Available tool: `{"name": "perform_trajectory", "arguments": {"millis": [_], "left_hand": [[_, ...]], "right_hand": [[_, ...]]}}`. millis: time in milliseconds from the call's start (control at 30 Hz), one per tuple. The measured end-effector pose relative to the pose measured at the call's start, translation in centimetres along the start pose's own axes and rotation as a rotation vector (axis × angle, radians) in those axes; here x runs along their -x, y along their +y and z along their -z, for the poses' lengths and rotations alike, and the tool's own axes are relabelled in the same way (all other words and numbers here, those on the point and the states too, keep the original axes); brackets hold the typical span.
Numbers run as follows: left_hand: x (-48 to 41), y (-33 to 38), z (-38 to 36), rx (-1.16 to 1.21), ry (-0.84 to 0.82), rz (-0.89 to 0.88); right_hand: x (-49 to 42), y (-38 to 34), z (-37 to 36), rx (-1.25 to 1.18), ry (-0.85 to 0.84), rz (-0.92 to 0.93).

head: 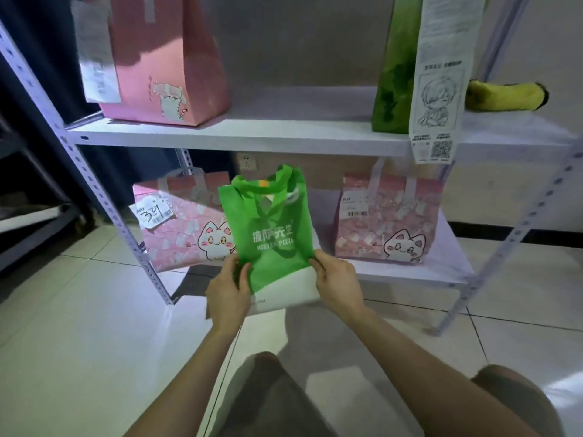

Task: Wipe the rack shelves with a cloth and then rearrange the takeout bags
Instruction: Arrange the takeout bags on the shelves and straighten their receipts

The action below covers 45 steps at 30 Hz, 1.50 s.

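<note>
Corners at the bottom of the green bag [268,234] are pinched, one in the left hand [228,288], one in the right hand [337,280]. This steadies it upright at the lower shelf [410,274] edge, likely to centre it between the left pink bag [179,234] and the right pink bag [388,222].

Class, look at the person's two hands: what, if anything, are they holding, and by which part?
Both hands hold the green pizza bag by its bottom: the left hand pinches the lower left corner, the right hand the lower right corner.
</note>
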State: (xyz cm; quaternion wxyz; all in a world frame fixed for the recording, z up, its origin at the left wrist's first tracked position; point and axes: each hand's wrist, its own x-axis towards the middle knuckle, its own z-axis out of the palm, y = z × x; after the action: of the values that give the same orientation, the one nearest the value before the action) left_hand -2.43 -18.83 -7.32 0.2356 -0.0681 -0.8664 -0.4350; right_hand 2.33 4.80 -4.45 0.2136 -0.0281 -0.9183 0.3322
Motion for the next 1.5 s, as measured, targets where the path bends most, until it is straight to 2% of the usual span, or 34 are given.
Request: {"name": "perform_trajectory", "arguments": {"millis": [100,233,333,400,500,600,667,733,800,933,1067,1133,1233,1400,1500], "left_hand": [[-4.4,1.7,-1.3,0.014,0.048,-0.013],[-8.9,1.5,-4.8,-0.004,0.01,0.052],[-9.3,-1.7,-8.2,-0.098,-0.218,0.136],[-8.9,-3.6,-9.6,-0.131,-0.32,0.178],[-8.9,-4.5,-9.8,-0.066,-0.325,0.227],[-8.7,-4.8,-8.1,0.056,-0.396,0.254],[-7.8,-5.7,-6.0,0.127,-0.404,0.287],[-6.5,-7.2,-3.3,0.144,-0.383,0.318],[-5.4,-8.8,-0.5,0.125,-0.338,0.357],[-6.0,-10.8,5.5,0.046,-0.17,0.483],[-9.5,-11.2,9.3,0.018,0.12,0.487],[-11.8,-11.7,10.2,0.013,0.23,0.486],[-15.1,-12.2,10.5,0.006,0.305,0.492],[-19.9,-12.6,10.1,0.013,0.184,0.508],[-21.6,-13.2,9.9,0.041,0.114,0.553]], "right_hand": [[-3.8,-0.1,0.8,-0.097,0.08,-0.038],[-7.9,1.2,-0.8,-0.064,0.043,-0.212],[-8.4,3.9,-3.6,0.038,-0.279,-0.391],[-8.2,5.1,-4.5,0.037,-0.385,-0.478],[-8.4,5.3,-4.7,-0.001,-0.321,-0.472],[-7.4,4.9,-4.1,0.039,-0.25,-0.499],[-5.9,4.5,-3.7,0.227,-0.348,-0.542],[-4.8,2.8,-3.6,0.417,-0.581,-0.489],[-5.6,-0.5,-3.7,0.473,-0.67,-0.348],[-10.0,-9.8,-4.6,0.412,-0.588,-0.026],[-12.8,-14.9,-6.5,0.262,-0.523,0.111],[-13.2,-15.2,-7.8,0.216,-0.501,0.121],[-13.8,-14.6,-9.6,0.293,-0.549,0.119],[-14.9,-14.7,-13.5,0.27,-0.455,0.016],[-15.6,-15.1,-15.9,0.152,-0.428,-0.144]]}}
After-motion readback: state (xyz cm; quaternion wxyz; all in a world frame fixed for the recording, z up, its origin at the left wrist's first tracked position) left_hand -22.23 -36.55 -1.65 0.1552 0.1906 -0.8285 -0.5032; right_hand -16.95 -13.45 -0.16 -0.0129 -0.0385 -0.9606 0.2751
